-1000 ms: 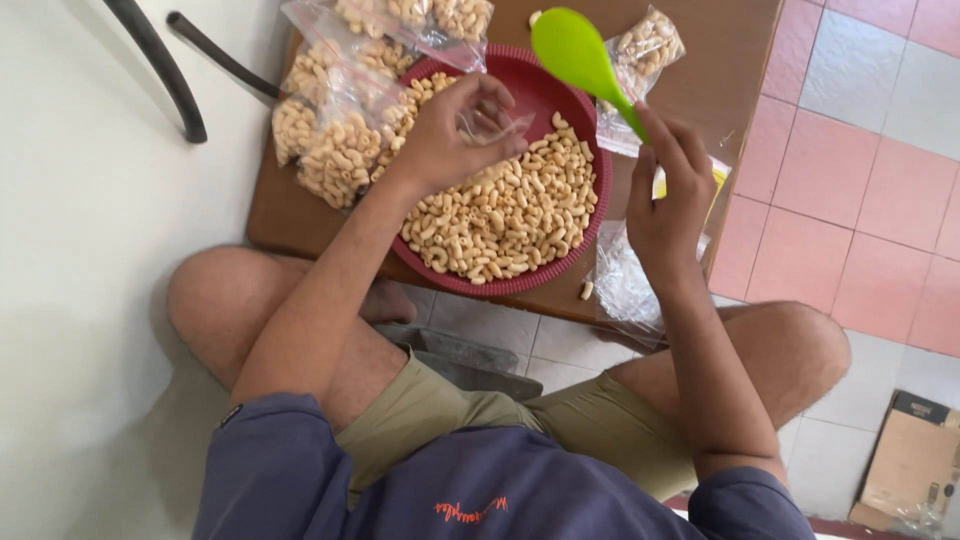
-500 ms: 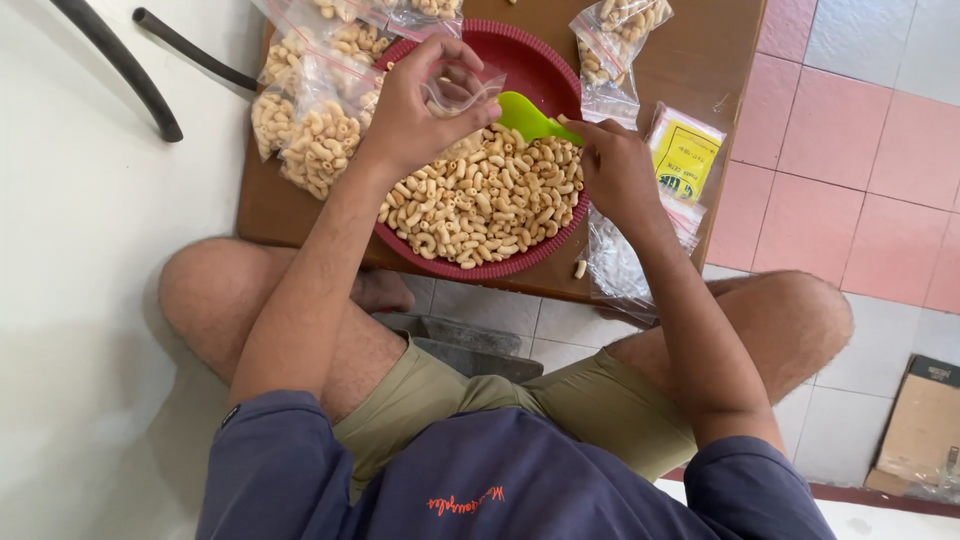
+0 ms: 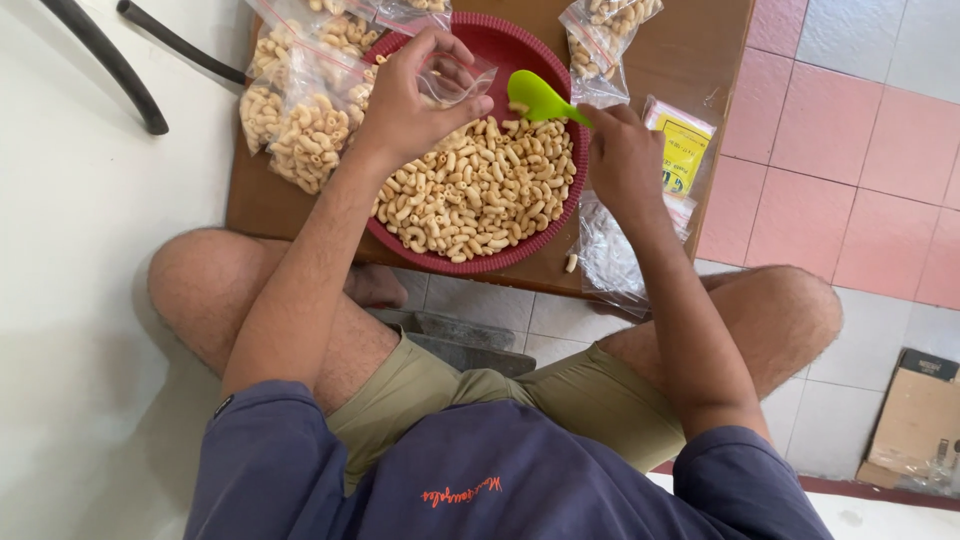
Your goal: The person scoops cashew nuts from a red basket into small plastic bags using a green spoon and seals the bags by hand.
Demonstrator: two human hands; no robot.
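Note:
A round red tray (image 3: pixel 505 55) holds a heap of small beige macaroni-shaped snacks (image 3: pixel 480 190) on a low brown table (image 3: pixel 690 45). My left hand (image 3: pixel 405 100) pinches an empty clear plastic bag (image 3: pixel 455 75) open above the tray. My right hand (image 3: pixel 625 155) grips a bright green plastic spoon (image 3: pixel 540 98), whose bowl points at the bag's mouth and carries a little of the snack.
Filled clear bags of the snack (image 3: pixel 300 120) lie at the table's left end, another bag (image 3: pixel 605 30) at the top right. Empty bags (image 3: pixel 610 255) and a yellow label packet (image 3: pixel 685 155) sit by my right wrist. Two black bars (image 3: pixel 130 85) cross the white floor; a cardboard box (image 3: pixel 915 420) stands at right.
My right hand brought the green spoon down from above the tray into the snacks, then lifted it toward the bag. My left hand kept holding the bag over the tray.

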